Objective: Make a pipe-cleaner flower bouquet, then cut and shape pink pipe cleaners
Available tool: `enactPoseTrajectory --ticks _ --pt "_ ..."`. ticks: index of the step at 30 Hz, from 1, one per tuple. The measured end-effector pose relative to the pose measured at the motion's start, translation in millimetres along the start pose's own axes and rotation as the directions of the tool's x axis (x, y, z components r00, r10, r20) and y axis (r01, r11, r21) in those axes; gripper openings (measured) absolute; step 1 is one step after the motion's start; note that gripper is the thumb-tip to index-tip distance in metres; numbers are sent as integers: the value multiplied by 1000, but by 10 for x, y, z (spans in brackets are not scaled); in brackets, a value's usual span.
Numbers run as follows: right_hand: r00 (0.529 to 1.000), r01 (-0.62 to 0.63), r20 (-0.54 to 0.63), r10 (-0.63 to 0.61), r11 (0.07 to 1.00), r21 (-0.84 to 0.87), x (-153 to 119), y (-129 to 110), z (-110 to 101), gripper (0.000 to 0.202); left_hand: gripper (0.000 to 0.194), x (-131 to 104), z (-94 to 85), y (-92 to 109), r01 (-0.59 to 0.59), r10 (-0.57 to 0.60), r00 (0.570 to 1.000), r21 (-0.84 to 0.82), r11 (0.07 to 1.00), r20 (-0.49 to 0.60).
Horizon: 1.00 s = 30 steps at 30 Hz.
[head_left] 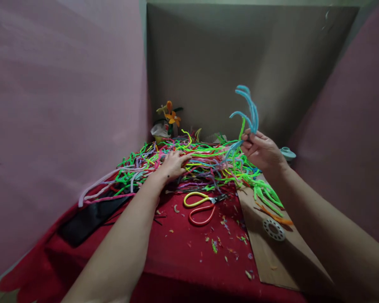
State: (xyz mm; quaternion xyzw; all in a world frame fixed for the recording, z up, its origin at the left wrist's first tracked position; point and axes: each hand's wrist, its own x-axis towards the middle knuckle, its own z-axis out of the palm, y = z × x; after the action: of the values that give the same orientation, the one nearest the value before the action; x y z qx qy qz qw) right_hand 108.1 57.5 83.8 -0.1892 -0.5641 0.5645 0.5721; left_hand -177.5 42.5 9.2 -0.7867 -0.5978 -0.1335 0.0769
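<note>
Several light-blue pipe cleaners (255, 111) are pinched in my right hand (262, 149), raised above the right side of a heap. Their upper ends curve left, and other blue ends hang below the fingers. The heap of pipe cleaners (205, 162) is a tangle of green, pink, red, yellow and purple. My left hand (173, 165) rests on the middle of it, fingers stretched out and a little apart, partly sunk among the strands. Below the heap lie scissors (202, 209) with one yellow and one red handle, their blades pointing right.
A red cloth (177, 261) covers the table, with scattered fuzz clippings. At right, a cardboard sheet (259, 252) carries a white perforated disc (274, 229). A flat black object (85, 223) lies left. Behind the heap stand orange flowers (172, 117). Walls close in on both sides.
</note>
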Motion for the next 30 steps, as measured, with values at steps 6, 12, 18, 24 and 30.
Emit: enactPoseTrajectory --ticks 6,12,18,24,30 --pt "996 52 -78 -47 996 76 4 -199 100 17 56 -11 21 9 5 -4 1000 24 1000 -11" --pt "994 57 -101 -38 980 190 76 -212 242 26 56 -1 18 18 7 -6 1000 34 999 -6" --pt "985 167 -106 -138 921 351 273 -538 584 38 60 1 25 21 10 -10 1000 51 999 1" --pt "982 -26 183 -54 912 410 -77 -766 986 48 59 -13 4 40 24 -25 1000 46 999 5" --pt "926 -287 373 -64 523 802 -342 -1023 1180 30 58 -15 11 47 36 -36 999 26 999 11"
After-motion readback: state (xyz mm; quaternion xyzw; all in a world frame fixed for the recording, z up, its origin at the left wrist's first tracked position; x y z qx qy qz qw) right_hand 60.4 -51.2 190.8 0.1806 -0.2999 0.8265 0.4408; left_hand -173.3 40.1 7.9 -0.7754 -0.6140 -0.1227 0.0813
